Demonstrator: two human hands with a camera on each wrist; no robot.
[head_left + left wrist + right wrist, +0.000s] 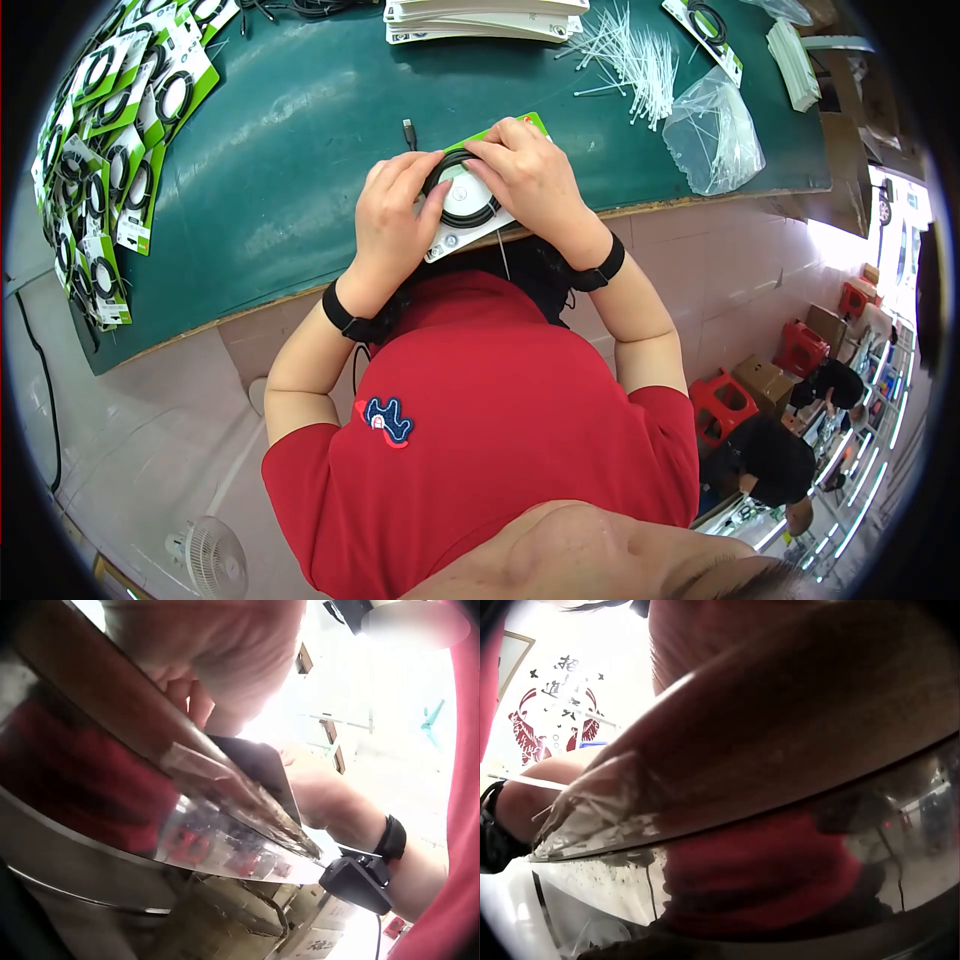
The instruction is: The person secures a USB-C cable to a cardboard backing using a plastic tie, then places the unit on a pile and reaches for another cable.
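At the near edge of the green table (300, 150), both hands work on one packaging card (462, 205), green at its far end and white toward the person. A coiled black cable (462, 190) lies on the card. The left hand (392, 215) curls its fingers over the left side of the coil and the card, and the right hand (530, 175) curls over the right side and top, so both hold the cable against the card. A loose cable plug (408, 132) lies on the table just beyond the hands. A thin white tie (503, 255) hangs down from under the card, past the table edge.

Print on the card is too small to read. The only writing that can be made out is red wall lettering (562, 694) with a red fish-like figure in the right wrist view, and its characters are too blurred to read. The red shirt (500, 420) bears a blue and white patch (388, 418).

To the left a row of finished green cards with cables (110, 150) fans along the table. At the far edge lies a stack of white cards (480, 20), beside it a heap of white cable ties (630, 55), and near that a clear plastic bag (715, 130). On the floor stand a small fan (210, 555) and red stools (725, 400).

Both wrist views are filled by the table's underside and the shirt, so the fingers are hidden there.
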